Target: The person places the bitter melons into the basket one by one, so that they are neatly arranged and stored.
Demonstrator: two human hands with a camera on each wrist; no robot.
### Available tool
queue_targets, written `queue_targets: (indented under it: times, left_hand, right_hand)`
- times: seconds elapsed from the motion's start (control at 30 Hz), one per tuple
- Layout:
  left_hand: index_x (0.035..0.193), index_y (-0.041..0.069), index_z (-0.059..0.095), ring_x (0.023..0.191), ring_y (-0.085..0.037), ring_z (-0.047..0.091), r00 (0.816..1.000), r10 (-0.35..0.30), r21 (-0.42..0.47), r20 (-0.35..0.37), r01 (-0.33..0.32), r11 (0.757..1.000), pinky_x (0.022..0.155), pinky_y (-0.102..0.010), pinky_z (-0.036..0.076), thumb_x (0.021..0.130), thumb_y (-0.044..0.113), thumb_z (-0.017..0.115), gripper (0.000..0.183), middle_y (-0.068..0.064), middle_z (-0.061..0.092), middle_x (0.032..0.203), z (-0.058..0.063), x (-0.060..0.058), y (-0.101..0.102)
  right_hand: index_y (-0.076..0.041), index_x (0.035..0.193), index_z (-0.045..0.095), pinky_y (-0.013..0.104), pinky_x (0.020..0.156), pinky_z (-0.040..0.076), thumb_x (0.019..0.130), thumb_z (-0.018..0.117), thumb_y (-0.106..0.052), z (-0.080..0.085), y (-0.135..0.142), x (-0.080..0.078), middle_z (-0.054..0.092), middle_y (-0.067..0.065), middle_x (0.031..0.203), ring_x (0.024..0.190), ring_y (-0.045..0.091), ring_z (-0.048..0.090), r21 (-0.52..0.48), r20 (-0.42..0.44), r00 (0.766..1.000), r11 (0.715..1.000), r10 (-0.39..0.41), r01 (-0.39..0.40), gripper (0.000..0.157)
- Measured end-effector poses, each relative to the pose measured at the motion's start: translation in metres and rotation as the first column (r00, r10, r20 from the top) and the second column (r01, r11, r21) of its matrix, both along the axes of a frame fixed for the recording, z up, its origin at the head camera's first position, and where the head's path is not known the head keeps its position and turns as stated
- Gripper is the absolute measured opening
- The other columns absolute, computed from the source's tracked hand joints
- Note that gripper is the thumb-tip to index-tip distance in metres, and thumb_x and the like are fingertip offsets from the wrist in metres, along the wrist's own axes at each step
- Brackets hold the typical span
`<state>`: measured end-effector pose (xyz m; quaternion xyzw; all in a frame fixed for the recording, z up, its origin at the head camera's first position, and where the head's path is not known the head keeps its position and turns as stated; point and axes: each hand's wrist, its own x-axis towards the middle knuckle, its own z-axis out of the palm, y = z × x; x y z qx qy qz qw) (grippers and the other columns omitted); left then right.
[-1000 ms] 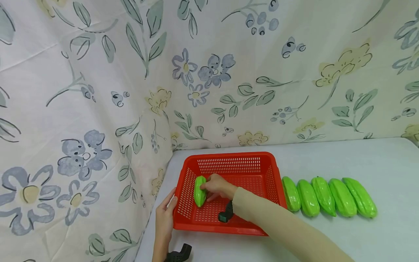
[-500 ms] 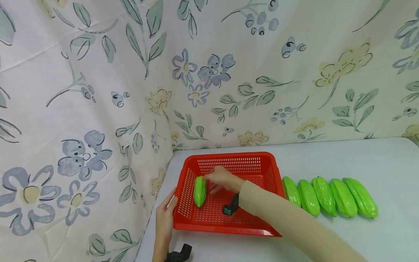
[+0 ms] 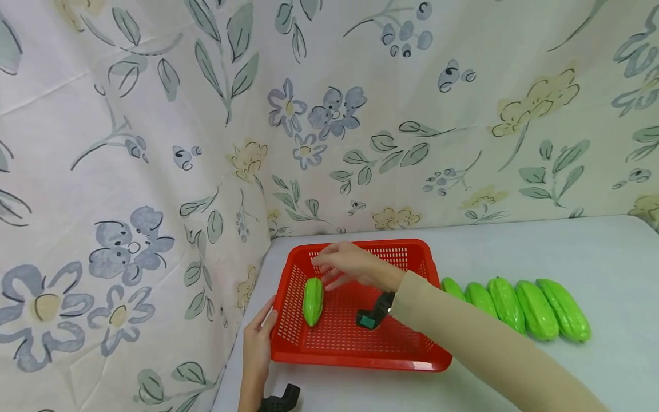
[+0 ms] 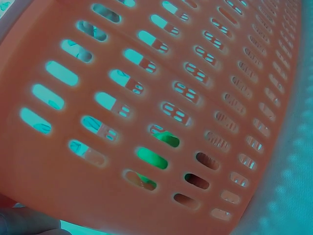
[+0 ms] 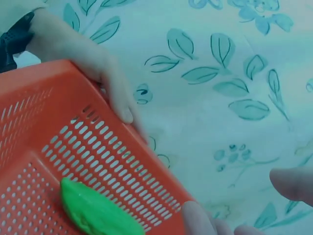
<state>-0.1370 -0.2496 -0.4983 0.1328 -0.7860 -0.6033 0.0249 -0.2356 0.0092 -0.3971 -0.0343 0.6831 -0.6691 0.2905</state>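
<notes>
A glossy green ridged toy vegetable (image 3: 313, 301) lies lengthwise by the left wall inside the red plastic basket (image 3: 355, 361). Just above and to its right, my right hand (image 3: 347, 263) is over the basket with fingers spread and nothing in them. At the basket's left side my left hand (image 3: 257, 340) holds the rim, thumb on the edge and fingers along the outside, as the right wrist view also shows. Through the slots in the left wrist view, bits of the green vegetable (image 4: 152, 157) show behind the basket wall (image 4: 39, 169).
Several more green toy vegetables (image 3: 537, 311) lie in a row on the white table (image 3: 618, 269), right of the basket; my right sleeve (image 3: 463, 326) partly covers some. A floral curtain (image 3: 391, 166) hangs behind and to the left.
The right hand has let go of the green toy vegetable, spread its fingers and risen up and rightward from it. The vegetable stays in the basket; the left hand has not moved.
</notes>
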Motion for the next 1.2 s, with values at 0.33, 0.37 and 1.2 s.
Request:
queue_targets:
  times: [0.33, 0.37, 1.2]
  left_hand:
    - [0.155, 0.023, 0.051, 0.139, -0.028, 0.053, 1.0, 0.002, -0.002, 0.003, -0.002, 1.0, 0.087, -0.018, 0.058, 0.109, 0.037, 0.051, 0.048, -0.006, 0.051, 0.159, 0.001, 0.0, 0.0]
    - [0.155, 0.023, 0.051, 0.139, -0.028, 0.053, 1.0, 0.002, -0.002, 0.003, -0.002, 1.0, 0.087, -0.018, 0.058, 0.109, 0.037, 0.051, 0.048, -0.006, 0.051, 0.159, 0.001, 0.0, 0.0]
    - [0.155, 0.023, 0.051, 0.144, -0.028, 0.05, 1.0, -0.003, -0.001, -0.006, 0.003, 1.0, 0.088, -0.018, 0.058, 0.108, 0.04, 0.052, 0.05, -0.005, 0.051, 0.159, -0.003, 0.0, -0.002]
  right_hand:
    - [-0.004, 0.135, 0.059, 0.04, 0.079, 0.066, 0.098, 0.072, -0.033, 0.001, 0.025, 0.004, 0.069, 0.016, 0.122, 0.1, 0.03, 0.074, 0.039, -0.029, 0.999, 0.999, 0.023, -0.022, 0.049]
    - [-0.004, 0.135, 0.059, 0.04, 0.079, 0.066, 0.098, 0.072, -0.034, 0.001, 0.029, 0.005, 0.069, 0.016, 0.123, 0.099, 0.03, 0.074, 0.045, -0.03, 0.999, 0.999, 0.02, -0.019, 0.049]
    - [0.0, 0.145, 0.051, 0.044, 0.087, 0.064, 0.103, 0.065, -0.035, 0.011, 0.17, 0.052, 0.064, 0.022, 0.129, 0.105, 0.029, 0.072, 0.128, -0.185, 0.983, 0.991, -0.003, 0.027, 0.057]
